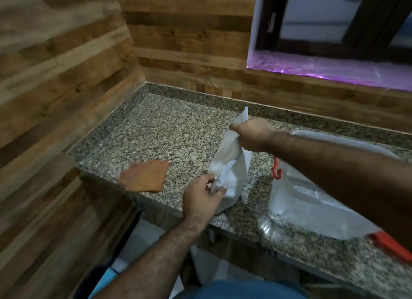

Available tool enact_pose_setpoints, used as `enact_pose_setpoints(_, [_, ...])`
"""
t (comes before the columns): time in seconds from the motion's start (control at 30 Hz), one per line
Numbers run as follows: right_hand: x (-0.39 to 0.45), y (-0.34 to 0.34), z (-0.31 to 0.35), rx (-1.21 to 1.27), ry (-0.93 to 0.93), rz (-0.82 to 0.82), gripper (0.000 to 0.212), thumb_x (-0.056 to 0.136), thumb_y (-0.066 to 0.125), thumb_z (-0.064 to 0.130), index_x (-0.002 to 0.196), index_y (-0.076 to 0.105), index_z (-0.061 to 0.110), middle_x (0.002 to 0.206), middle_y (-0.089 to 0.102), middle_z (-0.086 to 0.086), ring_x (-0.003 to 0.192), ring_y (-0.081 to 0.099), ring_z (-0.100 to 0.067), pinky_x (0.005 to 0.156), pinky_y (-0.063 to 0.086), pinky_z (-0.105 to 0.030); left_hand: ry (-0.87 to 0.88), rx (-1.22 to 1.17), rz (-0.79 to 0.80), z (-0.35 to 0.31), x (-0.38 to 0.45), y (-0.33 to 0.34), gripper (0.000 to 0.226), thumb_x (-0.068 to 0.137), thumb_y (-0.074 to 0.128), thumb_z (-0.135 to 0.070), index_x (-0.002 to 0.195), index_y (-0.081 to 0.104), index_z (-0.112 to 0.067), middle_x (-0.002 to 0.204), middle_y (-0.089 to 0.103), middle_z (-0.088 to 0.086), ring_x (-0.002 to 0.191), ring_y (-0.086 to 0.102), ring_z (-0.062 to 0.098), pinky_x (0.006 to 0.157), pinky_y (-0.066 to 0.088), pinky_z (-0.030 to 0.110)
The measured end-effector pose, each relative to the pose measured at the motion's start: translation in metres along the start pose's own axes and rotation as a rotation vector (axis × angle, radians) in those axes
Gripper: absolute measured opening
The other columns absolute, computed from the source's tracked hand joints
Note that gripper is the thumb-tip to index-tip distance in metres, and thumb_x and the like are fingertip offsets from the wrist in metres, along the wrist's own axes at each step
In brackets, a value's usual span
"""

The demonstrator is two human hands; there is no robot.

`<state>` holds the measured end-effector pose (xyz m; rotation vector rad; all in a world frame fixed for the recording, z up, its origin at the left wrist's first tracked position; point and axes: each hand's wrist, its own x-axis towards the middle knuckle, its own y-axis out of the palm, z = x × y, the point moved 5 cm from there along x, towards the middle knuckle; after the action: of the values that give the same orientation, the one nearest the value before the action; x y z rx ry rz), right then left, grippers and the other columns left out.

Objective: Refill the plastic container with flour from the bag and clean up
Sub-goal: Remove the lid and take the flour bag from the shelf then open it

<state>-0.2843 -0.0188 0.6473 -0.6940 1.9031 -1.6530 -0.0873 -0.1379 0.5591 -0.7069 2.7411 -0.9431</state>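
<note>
Both hands grip the flour bag (229,165) top: left hand (200,198) near corner, right hand (254,134) far corner. Container (312,200) apparently unfilled; cloth (145,176) unused at bench (169,129) front edge.

The counter (169,129) is speckled granite in grey, black and cream. Between the hands, the bag (231,165) is plain white. Left of the left hand (200,200), the cloth (145,176) is mottled orange-brown. Below the right hand (254,134), the plastic container (312,200) is translucent white with red-orange clips. The walls (66,76) show brown wood-grain planks.
</note>
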Motion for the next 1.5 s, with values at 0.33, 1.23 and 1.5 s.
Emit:
enact_pose_setpoints(0.33, [-0.062, 0.000, 0.076, 0.351, -0.238, 0.394, 0.044, 0.084, 0.079, 0.060, 0.109, 0.079, 0.024, 0.080, 0.068, 0.015, 0.075, 0.064, -0.001, 0.065, 0.050, -0.025, 0.048, -0.179, -0.089, 0.008, -0.004, -0.033, 0.016, 0.085, 0.090, -0.023, 0.082, 0.075, -0.025, 0.071, 0.073, -0.010, 0.067, 0.068, 0.005, 0.063, 0.059, 0.028])
enact_pose_setpoints(1.23, [-0.047, -0.010, 0.000, 0.344, 0.293, -0.042, 0.015, 0.091, 0.082, 0.033, 0.084, 0.075, 0.022, 0.080, 0.072, 0.001, 0.073, 0.067, -0.017, 0.052, 0.037, -0.021, 0.564, 0.412, -0.003, -0.029, -0.025, 0.006, 0.029, 0.085, 0.072, -0.025, 0.061, 0.057, -0.018, 0.061, 0.043, -0.007, 0.058, 0.041, 0.016, 0.059, 0.029, 0.025])
enact_pose_setpoints(1.5, [0.016, -0.017, -0.070, 0.247, 0.483, -0.207, 0.005, 0.095, 0.075, 0.024, 0.099, 0.078, 0.023, 0.097, 0.077, -0.006, 0.086, 0.072, -0.029, 0.072, 0.056, -0.035, 0.634, 0.514, 0.356, -0.025, 0.006, 0.018, 0.036, 0.082, 0.051, -0.050, 0.061, 0.048, -0.022, 0.052, 0.039, -0.010, 0.053, 0.045, 0.017, 0.053, 0.025, 0.026])
